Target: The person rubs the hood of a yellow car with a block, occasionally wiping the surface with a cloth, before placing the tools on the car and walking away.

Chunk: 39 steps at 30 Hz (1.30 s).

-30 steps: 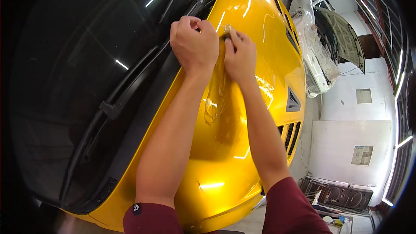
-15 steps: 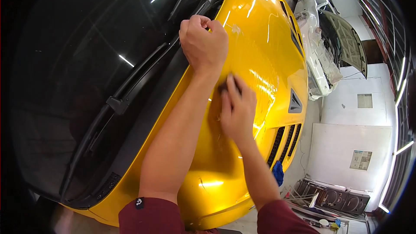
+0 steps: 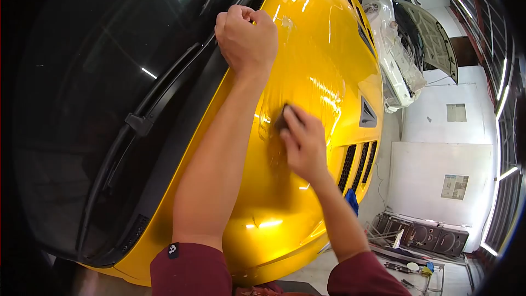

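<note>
A glossy yellow car hood (image 3: 274, 203) fills the middle of the view, with wet-looking streaks near its centre. My right hand (image 3: 304, 141) grips a small dark pad (image 3: 281, 122) and holds it against the streaked surface. Higher up, over the hood's edge by the windshield, my left hand (image 3: 247, 38) is curled closed; what its fingers hold, if anything, is hidden. Beside and below my left forearm lies the black wiper (image 3: 139, 123) on the dark windshield (image 3: 82, 87).
A white car (image 3: 395, 49) with its hood raised stands at the upper right. A blue cloth (image 3: 352, 201) hangs at the hood's front edge. Black speakers (image 3: 438, 238) and a metal rack with small items are at the lower right, by a white wall (image 3: 422, 186).
The view has shifted slightly, so the cars appear farther left and up. My right hand and the dark pad have moved a little down the hood, away from my left hand.
</note>
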Each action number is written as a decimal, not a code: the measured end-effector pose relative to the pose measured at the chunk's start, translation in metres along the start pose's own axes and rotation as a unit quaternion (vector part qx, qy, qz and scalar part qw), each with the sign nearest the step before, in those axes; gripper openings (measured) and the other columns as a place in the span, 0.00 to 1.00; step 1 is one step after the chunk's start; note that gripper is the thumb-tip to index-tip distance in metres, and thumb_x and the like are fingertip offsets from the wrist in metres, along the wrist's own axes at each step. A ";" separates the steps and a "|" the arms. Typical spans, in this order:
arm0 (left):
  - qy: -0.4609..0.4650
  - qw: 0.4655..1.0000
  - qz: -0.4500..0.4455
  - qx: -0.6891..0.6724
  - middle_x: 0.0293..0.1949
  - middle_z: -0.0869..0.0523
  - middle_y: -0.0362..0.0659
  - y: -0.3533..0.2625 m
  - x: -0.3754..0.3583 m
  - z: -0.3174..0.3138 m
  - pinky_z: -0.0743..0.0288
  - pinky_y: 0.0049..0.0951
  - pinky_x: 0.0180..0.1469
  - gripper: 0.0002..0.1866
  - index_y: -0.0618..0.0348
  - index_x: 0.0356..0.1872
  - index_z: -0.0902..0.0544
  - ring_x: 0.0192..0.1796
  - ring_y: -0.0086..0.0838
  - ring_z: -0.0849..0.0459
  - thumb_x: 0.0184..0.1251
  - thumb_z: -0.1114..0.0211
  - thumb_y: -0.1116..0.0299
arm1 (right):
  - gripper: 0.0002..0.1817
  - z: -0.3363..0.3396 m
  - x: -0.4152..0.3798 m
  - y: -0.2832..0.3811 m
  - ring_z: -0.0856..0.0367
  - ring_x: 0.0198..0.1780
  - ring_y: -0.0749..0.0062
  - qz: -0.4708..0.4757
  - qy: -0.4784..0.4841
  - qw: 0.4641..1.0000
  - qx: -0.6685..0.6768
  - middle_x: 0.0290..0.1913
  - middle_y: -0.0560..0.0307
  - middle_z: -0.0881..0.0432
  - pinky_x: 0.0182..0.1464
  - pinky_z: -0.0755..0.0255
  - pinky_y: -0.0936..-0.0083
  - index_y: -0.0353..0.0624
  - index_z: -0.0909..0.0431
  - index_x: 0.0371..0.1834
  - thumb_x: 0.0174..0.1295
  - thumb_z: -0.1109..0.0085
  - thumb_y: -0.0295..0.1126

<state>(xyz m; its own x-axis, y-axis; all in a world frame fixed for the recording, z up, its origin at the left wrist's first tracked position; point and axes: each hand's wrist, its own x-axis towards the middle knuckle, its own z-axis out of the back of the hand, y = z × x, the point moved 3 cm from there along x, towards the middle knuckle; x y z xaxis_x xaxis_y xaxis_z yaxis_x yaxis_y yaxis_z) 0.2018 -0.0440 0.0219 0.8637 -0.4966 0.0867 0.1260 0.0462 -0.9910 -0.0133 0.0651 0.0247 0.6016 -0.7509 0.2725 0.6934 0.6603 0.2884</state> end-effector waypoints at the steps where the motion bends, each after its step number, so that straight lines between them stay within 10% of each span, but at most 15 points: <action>1: 0.001 1.000 0.001 0.004 0.43 0.14 0.54 0.000 0.000 0.000 0.20 0.45 0.54 0.10 0.64 0.35 0.14 0.47 0.49 0.15 0.64 0.37 0.67 | 0.23 -0.006 0.027 -0.020 0.21 0.63 0.41 0.012 -0.011 1.000 0.008 0.65 0.42 0.19 0.67 0.30 0.53 0.40 0.18 0.65 0.66 0.35 0.29; 39: -0.010 0.976 -0.179 0.123 0.40 0.16 0.52 -0.001 -0.021 -0.008 0.20 0.48 0.50 0.05 0.63 0.34 0.16 0.47 0.50 0.17 0.65 0.37 0.72 | 0.23 0.003 0.133 -0.155 0.23 0.66 0.47 0.107 -0.018 0.994 -0.002 0.68 0.49 0.19 0.71 0.34 0.56 0.43 0.21 0.67 0.69 0.36 0.29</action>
<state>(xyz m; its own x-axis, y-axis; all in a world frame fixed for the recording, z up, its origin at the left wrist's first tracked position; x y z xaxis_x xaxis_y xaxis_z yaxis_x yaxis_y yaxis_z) 0.1794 -0.0404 0.0206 0.7522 -0.5020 0.4268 0.5322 0.0811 -0.8427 -0.0420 -0.1371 0.0194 0.7215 -0.5917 0.3597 0.5524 0.8050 0.2161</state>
